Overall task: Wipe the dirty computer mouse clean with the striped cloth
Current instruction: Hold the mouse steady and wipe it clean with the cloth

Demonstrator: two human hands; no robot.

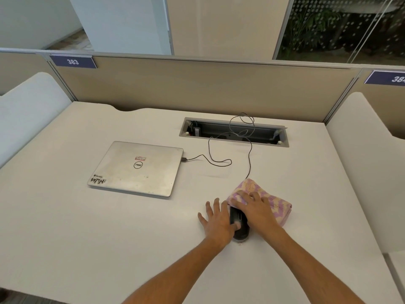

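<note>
The mouse [239,224] is seen lying on the bench [109,227] near its front edge, to the right of a closed laptop [135,168], with its cable [249,154] running back toward a tray [234,131] cut into the bench top. The mouse is steadied from its left side by the left hand [215,218], whose fingers are spread flat and whose thumb is laid on the mouse's top; this grip is apart, not clamped on anything. The folded cloth [275,202] is pressed down by the right hand [255,207], fingers laid flat over it and not curled round it, so this grip is apart as well. The cloth covers the far end of the mouse and lies on the bench to its right, while the near part of the mouse is left bare. The wiping step is judged to be in hand, with only part of the mouse covered so far. A stroke of the cloth toward the near end is called for next, with the left hand kept braced so that the mouse is not pushed along the bench.
</note>
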